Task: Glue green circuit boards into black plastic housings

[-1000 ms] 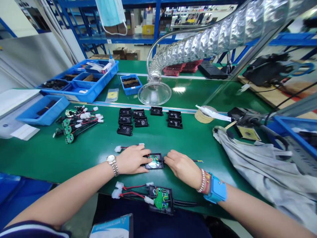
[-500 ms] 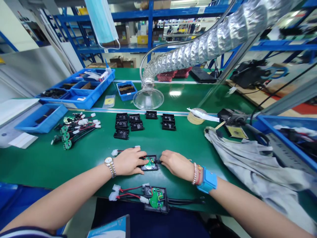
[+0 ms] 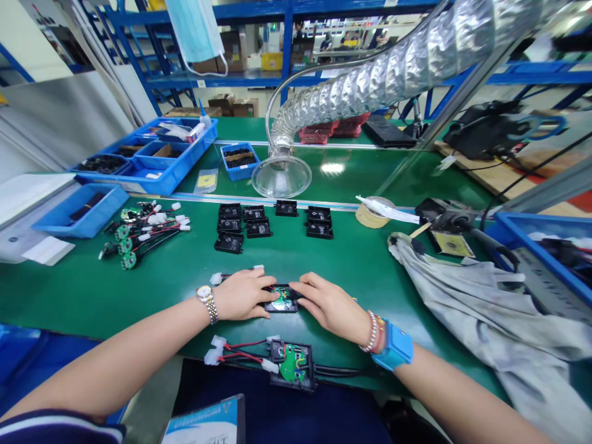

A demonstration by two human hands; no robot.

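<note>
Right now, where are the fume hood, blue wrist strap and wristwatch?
Fume hood (image 3: pixel 281 177): head view, its flared mouth.
Blue wrist strap (image 3: pixel 394 346): head view, its band, right wrist.
Wristwatch (image 3: pixel 205 295): head view, its dial, left wrist.

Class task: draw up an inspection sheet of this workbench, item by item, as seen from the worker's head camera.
Surface: green bench mat.
Job's things: black housing with green circuit board under both hands; wired housing nearer the person; loose black housings in rows.
Clutter: crumpled grey cloth; tape roll.
Hands: left hand and right hand both on the housing.
Cables: red and black wires; wired boards bunched at left.
Surroundings: blue shelving; foil fume duct.
</note>
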